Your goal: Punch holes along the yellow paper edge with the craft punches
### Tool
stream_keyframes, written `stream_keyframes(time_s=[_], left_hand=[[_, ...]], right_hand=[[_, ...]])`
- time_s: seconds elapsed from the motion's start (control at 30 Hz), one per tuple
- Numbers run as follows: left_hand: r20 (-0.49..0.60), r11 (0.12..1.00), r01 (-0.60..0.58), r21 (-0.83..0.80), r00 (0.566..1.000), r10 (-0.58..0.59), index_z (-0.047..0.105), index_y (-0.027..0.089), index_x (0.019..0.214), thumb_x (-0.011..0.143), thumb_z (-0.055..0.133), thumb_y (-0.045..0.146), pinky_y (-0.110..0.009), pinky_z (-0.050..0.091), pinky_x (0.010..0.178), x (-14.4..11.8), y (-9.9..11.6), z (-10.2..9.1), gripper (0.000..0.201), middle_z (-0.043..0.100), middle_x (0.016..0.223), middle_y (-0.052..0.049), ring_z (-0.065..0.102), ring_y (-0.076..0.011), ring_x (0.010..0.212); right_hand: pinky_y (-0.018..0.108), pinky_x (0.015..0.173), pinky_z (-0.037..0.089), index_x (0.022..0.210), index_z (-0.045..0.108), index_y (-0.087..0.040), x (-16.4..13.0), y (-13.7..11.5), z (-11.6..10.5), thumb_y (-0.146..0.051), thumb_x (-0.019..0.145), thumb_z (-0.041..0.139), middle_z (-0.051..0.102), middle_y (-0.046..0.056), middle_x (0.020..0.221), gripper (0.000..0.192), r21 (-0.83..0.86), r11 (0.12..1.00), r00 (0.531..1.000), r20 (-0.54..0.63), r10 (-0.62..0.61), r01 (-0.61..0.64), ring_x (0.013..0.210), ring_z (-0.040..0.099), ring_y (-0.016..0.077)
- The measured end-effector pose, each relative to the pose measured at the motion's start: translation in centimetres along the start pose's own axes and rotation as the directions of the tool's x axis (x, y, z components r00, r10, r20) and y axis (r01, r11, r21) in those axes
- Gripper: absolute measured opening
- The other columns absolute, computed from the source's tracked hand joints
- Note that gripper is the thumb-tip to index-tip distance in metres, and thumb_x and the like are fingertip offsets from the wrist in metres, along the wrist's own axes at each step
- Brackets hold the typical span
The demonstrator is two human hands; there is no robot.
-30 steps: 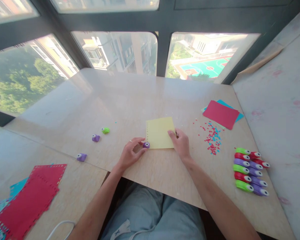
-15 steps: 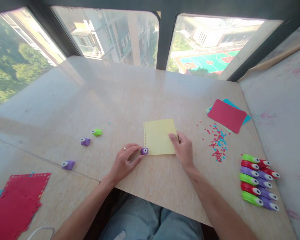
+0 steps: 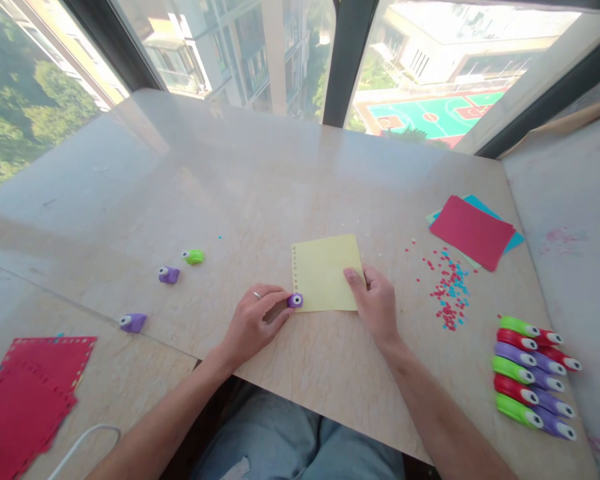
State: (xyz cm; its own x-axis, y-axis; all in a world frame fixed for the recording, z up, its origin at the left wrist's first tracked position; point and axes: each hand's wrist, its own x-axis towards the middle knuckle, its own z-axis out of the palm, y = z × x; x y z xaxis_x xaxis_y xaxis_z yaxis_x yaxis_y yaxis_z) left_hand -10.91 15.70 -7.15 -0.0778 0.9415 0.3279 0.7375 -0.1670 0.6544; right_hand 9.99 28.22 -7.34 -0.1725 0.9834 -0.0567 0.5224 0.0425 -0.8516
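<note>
A yellow sheet of paper (image 3: 326, 272) lies flat near the middle of the marble-patterned table (image 3: 260, 180), with a row of small punched holes running down its left edge. At the sheet's 7 o'clock corner sits a small purple punch (image 3: 295, 301), its white star-marked face turned up. The left hand (image 3: 253, 323) closes on this punch, thumb and fingertips pinching it against the paper's edge; a ring shows on one finger. The right hand (image 3: 377, 303), at 4 o'clock of the sheet, rests with curled fingers and presses its fingertips on the paper's right lower part, holding it flat.

At 9 o'clock of the sheet, well apart from it, lie a green punch (image 3: 194, 256) and a second purple punch (image 3: 169, 275); a third purple punch (image 3: 133, 323) lies farther out at 8 o'clock. At 3 o'clock, red and blue paper bits (image 3: 447, 290) are scattered on the table. At 2 o'clock a red card (image 3: 471, 232) lies on top of a blue one. At 4 o'clock, near the table's right edge, a row of green, red and purple punches (image 3: 530, 373) lies side by side. At 8 o'clock, at the lower left corner, lies a stack of red punched sheets (image 3: 30, 393).
</note>
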Motion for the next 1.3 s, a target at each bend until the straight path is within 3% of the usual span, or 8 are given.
stream_keyframes(time_s=[0.3, 0.5, 0.6, 0.7, 0.8, 0.87, 0.93, 1.3], left_hand=[[0.013, 0.999, 0.033, -0.004, 0.999, -0.033, 0.065, 0.019, 0.107, 0.087, 0.066, 0.024, -0.035, 0.052, 0.084, 0.1, 0.3, 0.0, 0.02, 0.068, 0.101, -0.008, 0.063, -0.0202, 0.095], [-0.092, 0.954, 0.215, -0.207, 0.967, -0.238, 0.064, 0.017, 0.099, 0.087, 0.063, 0.033, -0.026, 0.051, 0.068, 0.0, 0.4, -0.3, 0.02, 0.066, 0.09, -0.005, 0.061, -0.0136, 0.073], [-0.079, 0.886, 0.394, -0.245, 0.903, -0.423, 0.059, 0.017, 0.073, 0.088, 0.057, 0.041, -0.022, 0.043, 0.054, 0.4, 0.7, -0.8, 0.028, 0.057, 0.065, 0.0, 0.052, -0.0112, 0.058], [0.174, 0.784, 0.572, -0.243, 0.821, -0.545, 0.053, 0.018, 0.064, 0.084, 0.059, 0.053, -0.02, 0.036, 0.043, 1.3, 1.1, -1.6, 0.041, 0.049, 0.053, 0.003, 0.049, -0.0098, 0.047], [0.497, 0.67, 0.72, -0.183, 0.655, -0.569, 0.054, 0.017, 0.062, 0.08, 0.057, 0.065, -0.02, 0.034, 0.037, 2.5, 1.3, -2.1, 0.052, 0.051, 0.05, 0.002, 0.052, -0.0106, 0.039], [0.579, 0.622, 0.776, -0.105, 0.556, -0.596, 0.056, 0.016, 0.061, 0.079, 0.054, 0.07, -0.02, 0.033, 0.034, 3.2, 1.3, -2.1, 0.057, 0.055, 0.05, 0.0, 0.054, -0.0121, 0.038], [0.598, 0.599, 0.799, -0.047, 0.503, -0.624, 0.059, 0.015, 0.061, 0.078, 0.054, 0.071, -0.02, 0.032, 0.032, 3.8, 1.3, -2.0, 0.059, 0.059, 0.051, -0.003, 0.055, -0.0133, 0.038], [0.592, 0.565, 0.825, -0.008, 0.46, -0.662, 0.058, 0.015, 0.054, 0.082, 0.06, 0.058, -0.02, 0.033, 0.032, 4.9, 1.7, -1.2, 0.051, 0.059, 0.048, -0.004, 0.053, -0.0115, 0.035]], right_hand=[[0.026, 0.055, 0.037, 0.088, 0.067, -0.018, 0.1, -0.2, -0.3, -0.055, 0.086, 0.056, 0.062, 0.001, 0.07, 0.038, 0.022, 1.0, 1.0, 0.028, 0.008, -0.009, 0.061, 0.052, 0.0154], [0.026, 0.056, 0.039, 0.086, 0.066, -0.018, 0.2, 0.0, -0.4, -0.054, 0.085, 0.059, 0.062, 0.002, 0.071, 0.037, 0.024, 1.0, 0.999, 0.036, -0.02, 0.019, 0.062, 0.053, 0.0157], [0.026, 0.056, 0.04, 0.087, 0.066, -0.018, 0.2, 0.1, -0.5, -0.054, 0.085, 0.059, 0.063, 0.002, 0.072, 0.037, 0.022, 0.999, 0.998, 0.049, -0.03, 0.029, 0.063, 0.054, 0.0164], [0.027, 0.058, 0.042, 0.09, 0.067, -0.018, 0.3, 0.0, -0.6, -0.054, 0.085, 0.059, 0.065, 0.004, 0.074, 0.037, 0.016, 0.999, 0.997, 0.07, -0.045, 0.044, 0.065, 0.056, 0.0176], [0.027, 0.06, 0.043, 0.092, 0.067, -0.018, 0.5, -0.1, -0.8, -0.053, 0.085, 0.059, 0.066, 0.004, 0.076, 0.037, 0.014, 0.999, 0.995, 0.09, -0.051, 0.05, 0.067, 0.058, 0.0184], [0.028, 0.062, 0.044, 0.092, 0.067, -0.017, 0.5, -0.1, -0.8, -0.052, 0.085, 0.059, 0.068, 0.005, 0.078, 0.036, 0.013, 0.999, 0.994, 0.098, -0.052, 0.05, 0.069, 0.06, 0.0188], [0.029, 0.064, 0.044, 0.093, 0.068, -0.017, 0.5, -0.1, -0.9, -0.051, 0.086, 0.058, 0.069, 0.005, 0.081, 0.036, 0.013, 0.999, 0.993, 0.103, -0.053, 0.052, 0.071, 0.061, 0.0193], [0.03, 0.067, 0.045, 0.095, 0.068, -0.017, 0.6, 0.1, -0.7, -0.05, 0.087, 0.056, 0.07, 0.005, 0.082, 0.035, -0.01, 0.995, 0.991, 0.092, -0.101, 0.102, 0.072, 0.062, 0.0198]])
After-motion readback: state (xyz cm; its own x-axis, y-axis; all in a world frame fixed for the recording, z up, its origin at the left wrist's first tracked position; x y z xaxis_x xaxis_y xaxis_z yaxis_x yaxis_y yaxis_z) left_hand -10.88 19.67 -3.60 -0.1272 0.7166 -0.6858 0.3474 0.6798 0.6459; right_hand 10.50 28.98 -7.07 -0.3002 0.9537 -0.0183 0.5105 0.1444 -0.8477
